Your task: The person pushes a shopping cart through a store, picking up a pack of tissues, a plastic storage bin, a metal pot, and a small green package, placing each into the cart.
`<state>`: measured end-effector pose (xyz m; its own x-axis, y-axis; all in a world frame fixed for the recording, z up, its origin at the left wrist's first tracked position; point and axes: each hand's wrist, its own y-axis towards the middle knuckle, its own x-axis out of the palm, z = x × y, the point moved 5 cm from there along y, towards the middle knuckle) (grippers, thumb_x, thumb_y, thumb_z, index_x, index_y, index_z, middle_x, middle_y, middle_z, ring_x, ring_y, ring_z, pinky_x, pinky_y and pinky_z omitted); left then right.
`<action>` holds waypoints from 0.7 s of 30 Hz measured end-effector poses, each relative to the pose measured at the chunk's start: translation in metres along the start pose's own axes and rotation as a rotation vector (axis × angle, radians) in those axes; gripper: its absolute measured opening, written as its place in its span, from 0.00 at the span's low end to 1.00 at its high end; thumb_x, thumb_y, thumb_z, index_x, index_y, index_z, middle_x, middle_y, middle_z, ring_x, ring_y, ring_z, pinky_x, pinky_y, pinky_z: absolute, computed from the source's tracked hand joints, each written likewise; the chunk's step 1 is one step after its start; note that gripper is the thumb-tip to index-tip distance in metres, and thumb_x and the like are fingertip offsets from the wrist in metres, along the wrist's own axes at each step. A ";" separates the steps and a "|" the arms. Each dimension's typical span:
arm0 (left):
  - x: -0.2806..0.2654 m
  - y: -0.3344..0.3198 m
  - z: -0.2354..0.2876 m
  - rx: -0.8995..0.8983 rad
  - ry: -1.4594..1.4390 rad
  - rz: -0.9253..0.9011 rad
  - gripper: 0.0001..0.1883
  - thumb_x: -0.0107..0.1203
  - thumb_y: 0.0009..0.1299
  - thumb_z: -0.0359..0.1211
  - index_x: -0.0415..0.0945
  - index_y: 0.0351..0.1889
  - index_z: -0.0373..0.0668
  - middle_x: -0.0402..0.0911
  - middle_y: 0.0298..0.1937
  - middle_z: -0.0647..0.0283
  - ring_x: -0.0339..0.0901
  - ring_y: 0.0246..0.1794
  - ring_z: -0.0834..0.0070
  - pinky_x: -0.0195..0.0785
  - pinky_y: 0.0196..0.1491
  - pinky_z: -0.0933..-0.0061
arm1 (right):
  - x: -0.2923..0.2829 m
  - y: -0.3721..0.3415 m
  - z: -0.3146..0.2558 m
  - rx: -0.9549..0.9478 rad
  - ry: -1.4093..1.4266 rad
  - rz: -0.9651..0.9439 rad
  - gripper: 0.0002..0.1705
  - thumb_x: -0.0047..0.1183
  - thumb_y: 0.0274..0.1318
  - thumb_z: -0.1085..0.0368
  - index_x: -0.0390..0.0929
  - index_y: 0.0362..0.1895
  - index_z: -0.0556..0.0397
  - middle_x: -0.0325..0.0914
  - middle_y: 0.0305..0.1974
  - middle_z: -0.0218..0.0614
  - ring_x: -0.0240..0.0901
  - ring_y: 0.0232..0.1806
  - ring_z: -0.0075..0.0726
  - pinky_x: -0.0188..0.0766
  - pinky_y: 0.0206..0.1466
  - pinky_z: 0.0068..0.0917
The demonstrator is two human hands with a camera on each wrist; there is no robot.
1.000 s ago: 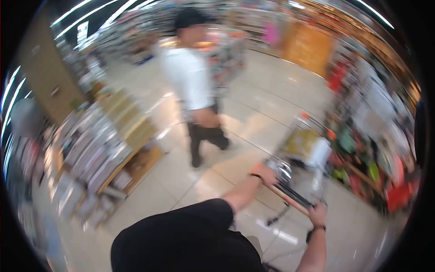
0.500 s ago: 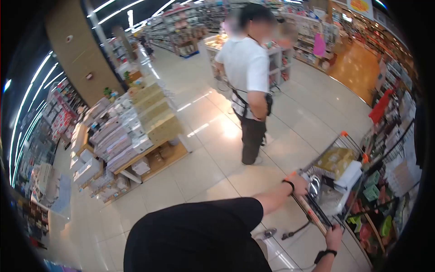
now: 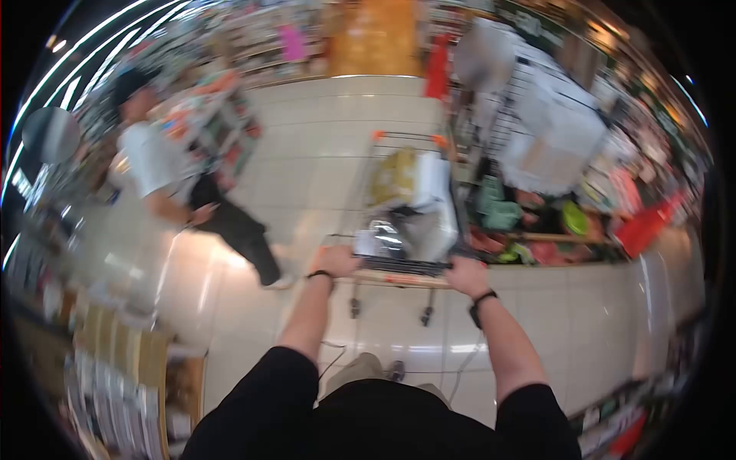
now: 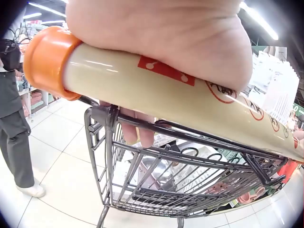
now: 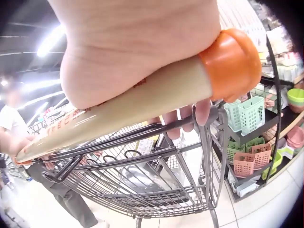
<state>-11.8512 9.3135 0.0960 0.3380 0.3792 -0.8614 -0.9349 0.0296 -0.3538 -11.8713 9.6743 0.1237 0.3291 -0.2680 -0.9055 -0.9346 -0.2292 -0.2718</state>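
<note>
A shopping cart (image 3: 399, 270) stands straight ahead of me in the head view. My left hand (image 3: 340, 261) grips the left end of its cream handle bar (image 4: 123, 86), beside an orange end cap (image 4: 50, 62). Its fingertips show below the bar in the left wrist view. At the other end, my right hand (image 3: 468, 276) wraps round the same bar by another orange cap (image 5: 233, 65), fingers curled underneath. Inside the wire basket lie a yellowish-brown pack (image 3: 394, 179), a white box-like item (image 3: 432, 180) and a shiny, clear-wrapped item (image 3: 387, 238).
A person in a white shirt (image 3: 149, 161) is at the left, beside a display of goods. Shelves with green plastic baskets (image 5: 251, 114) and pink ones (image 5: 244, 164) border the cart's right side. Stacked boxes (image 3: 115, 383) stand at the lower left. Tiled floor (image 3: 307, 153) stretches ahead.
The head view has swung to the right, so the cart and both hands have shifted from lower right to the middle. The person in white now appears farther left. Both hands keep their grip.
</note>
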 end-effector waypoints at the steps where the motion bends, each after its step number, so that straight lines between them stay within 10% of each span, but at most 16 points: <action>1: 0.003 0.008 -0.007 -0.045 -0.048 -0.058 0.26 0.54 0.66 0.55 0.85 0.50 0.45 0.87 0.44 0.52 0.84 0.48 0.56 0.75 0.54 0.57 | 0.007 0.010 0.007 -0.044 -0.003 0.039 0.22 0.53 0.53 0.51 0.83 0.45 0.52 0.84 0.42 0.51 0.81 0.48 0.58 0.76 0.53 0.51; 21: -0.149 0.248 -0.030 -0.043 -0.031 -0.056 0.26 0.56 0.68 0.53 0.84 0.53 0.44 0.88 0.45 0.55 0.84 0.49 0.60 0.75 0.55 0.59 | -0.082 0.273 -0.038 0.077 0.014 -0.032 0.24 0.51 0.55 0.52 0.81 0.53 0.49 0.84 0.46 0.48 0.79 0.53 0.54 0.75 0.58 0.46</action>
<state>-12.1299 9.2371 0.1254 0.3857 0.4068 -0.8281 -0.9087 0.0119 -0.4174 -12.1481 9.5980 0.1359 0.3600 -0.2746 -0.8916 -0.9311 -0.1653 -0.3251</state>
